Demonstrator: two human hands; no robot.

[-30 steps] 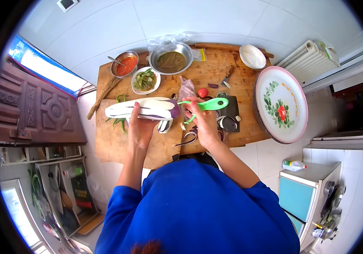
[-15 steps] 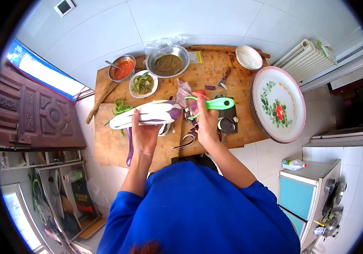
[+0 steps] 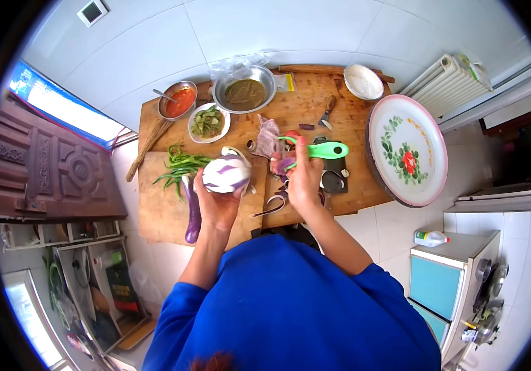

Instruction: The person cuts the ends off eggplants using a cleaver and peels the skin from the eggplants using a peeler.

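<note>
My left hand [image 3: 217,209] grips a partly peeled eggplant [image 3: 226,174] from below, its white flesh striped with purple skin and one end tipped up toward me. A green peeler [image 3: 328,150] is in my closed right hand [image 3: 304,185], just right of the eggplant and apart from it. Curled purple peelings [image 3: 269,206] lie below that hand. A whole purple eggplant [image 3: 192,217] and green peppers [image 3: 182,163] rest on the cutting board [image 3: 157,213] at the left. Behind the peeler are a checked cloth [image 3: 268,137] and a red, roundish item, partly hidden.
Along the table's back stand a bowl of red sauce [image 3: 182,101], a white bowl of greens [image 3: 208,122], a metal bowl of brownish liquid [image 3: 245,94] and a bowl of white powder [image 3: 363,83]. A wooden-handled knife [image 3: 328,110] lies near a large flowered tray [image 3: 380,167].
The eggplant has swung from lying crosswise to pointing end-on at me, uncovering more of the peppers and the whole eggplant. My right hand with the peeler shifted slightly right.
</note>
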